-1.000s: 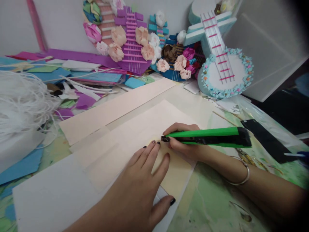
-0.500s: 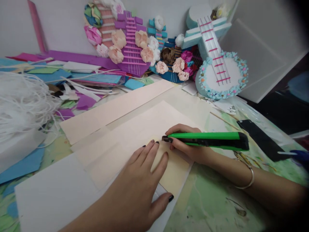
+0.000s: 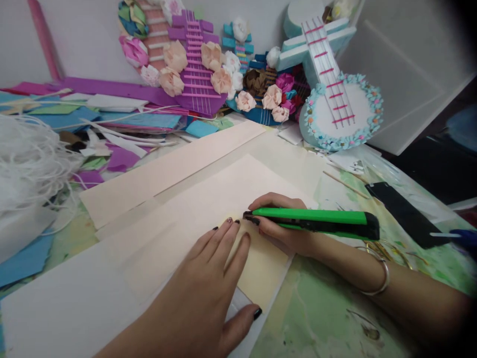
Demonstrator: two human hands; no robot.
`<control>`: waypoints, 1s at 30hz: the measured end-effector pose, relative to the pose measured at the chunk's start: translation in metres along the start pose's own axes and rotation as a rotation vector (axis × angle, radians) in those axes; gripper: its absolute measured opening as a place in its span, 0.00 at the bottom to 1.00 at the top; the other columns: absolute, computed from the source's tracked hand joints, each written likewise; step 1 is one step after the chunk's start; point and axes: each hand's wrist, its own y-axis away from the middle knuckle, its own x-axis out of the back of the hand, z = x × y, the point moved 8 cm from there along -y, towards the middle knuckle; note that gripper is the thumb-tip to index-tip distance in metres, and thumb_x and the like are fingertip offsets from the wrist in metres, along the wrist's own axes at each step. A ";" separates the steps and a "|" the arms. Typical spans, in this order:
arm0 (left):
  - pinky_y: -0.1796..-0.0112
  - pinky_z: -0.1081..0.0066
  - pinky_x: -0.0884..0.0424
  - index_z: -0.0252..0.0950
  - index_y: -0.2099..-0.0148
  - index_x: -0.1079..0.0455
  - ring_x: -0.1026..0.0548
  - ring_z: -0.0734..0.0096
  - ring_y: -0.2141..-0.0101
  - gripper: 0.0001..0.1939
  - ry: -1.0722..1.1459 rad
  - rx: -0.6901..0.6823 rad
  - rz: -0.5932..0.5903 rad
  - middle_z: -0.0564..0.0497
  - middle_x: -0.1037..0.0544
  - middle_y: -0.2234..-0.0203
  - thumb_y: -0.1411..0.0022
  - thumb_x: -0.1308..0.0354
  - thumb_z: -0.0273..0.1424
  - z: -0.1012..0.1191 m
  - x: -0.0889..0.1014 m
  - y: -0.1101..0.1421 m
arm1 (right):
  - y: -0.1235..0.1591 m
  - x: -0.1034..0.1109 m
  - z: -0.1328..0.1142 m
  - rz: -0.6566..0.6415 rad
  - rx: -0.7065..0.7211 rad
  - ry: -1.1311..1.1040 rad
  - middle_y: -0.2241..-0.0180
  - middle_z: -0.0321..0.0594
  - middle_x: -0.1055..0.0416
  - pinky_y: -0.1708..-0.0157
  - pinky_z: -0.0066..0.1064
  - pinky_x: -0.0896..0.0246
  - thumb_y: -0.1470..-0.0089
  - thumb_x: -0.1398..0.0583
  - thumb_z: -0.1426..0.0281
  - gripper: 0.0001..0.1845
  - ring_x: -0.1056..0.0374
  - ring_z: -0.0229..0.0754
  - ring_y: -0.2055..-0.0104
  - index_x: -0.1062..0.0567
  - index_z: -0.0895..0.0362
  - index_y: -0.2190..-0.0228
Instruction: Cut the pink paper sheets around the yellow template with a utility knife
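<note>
My left hand (image 3: 208, 278) lies flat with fingers stretched out on a yellowish card piece (image 3: 261, 263), pressing it onto a cream foam sheet (image 3: 208, 199). My right hand (image 3: 283, 226) is wrapped round a green utility knife (image 3: 316, 221), whose tip rests on the sheet just beside my left fingertips. A bangle (image 3: 380, 278) sits on my right wrist. The knife's blade tip is too small to make out.
A long cream strip (image 3: 164, 174) and a white sheet (image 3: 67, 308) lie around the work. White cord (image 3: 26, 159) piles at the left. Coloured paper scraps (image 3: 112, 119) and foam guitar models with paper flowers (image 3: 335, 99) line the back. A black object (image 3: 402, 211) lies at right.
The knife and my right hand have shifted slightly left along the sheet. My left hand stays pressed flat on the card. The view has drifted a little.
</note>
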 end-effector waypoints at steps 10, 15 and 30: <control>0.48 0.48 0.31 0.23 0.35 0.45 0.37 0.39 0.40 0.40 -0.010 -0.006 0.024 0.26 0.38 0.39 0.42 0.43 0.43 0.001 0.001 0.000 | 0.000 -0.001 0.000 -0.007 0.017 -0.002 0.70 0.35 0.23 0.69 0.26 0.36 0.47 0.38 0.71 0.07 0.29 0.35 0.70 0.23 0.56 0.64; 0.49 0.47 0.31 0.22 0.35 0.46 0.37 0.39 0.40 0.40 -0.008 -0.012 0.018 0.26 0.38 0.39 0.42 0.43 0.42 0.002 0.002 -0.001 | 0.000 -0.003 0.000 -0.019 0.039 0.029 0.67 0.36 0.22 0.68 0.25 0.36 0.47 0.38 0.72 0.07 0.28 0.35 0.68 0.23 0.55 0.63; 0.47 0.50 0.32 0.24 0.34 0.46 0.38 0.41 0.40 0.41 -0.028 -0.005 0.030 0.29 0.38 0.38 0.43 0.42 0.43 0.002 0.000 0.000 | 0.002 -0.003 -0.003 -0.008 0.051 0.030 0.69 0.36 0.22 0.70 0.24 0.36 0.48 0.39 0.73 0.07 0.29 0.34 0.70 0.23 0.57 0.65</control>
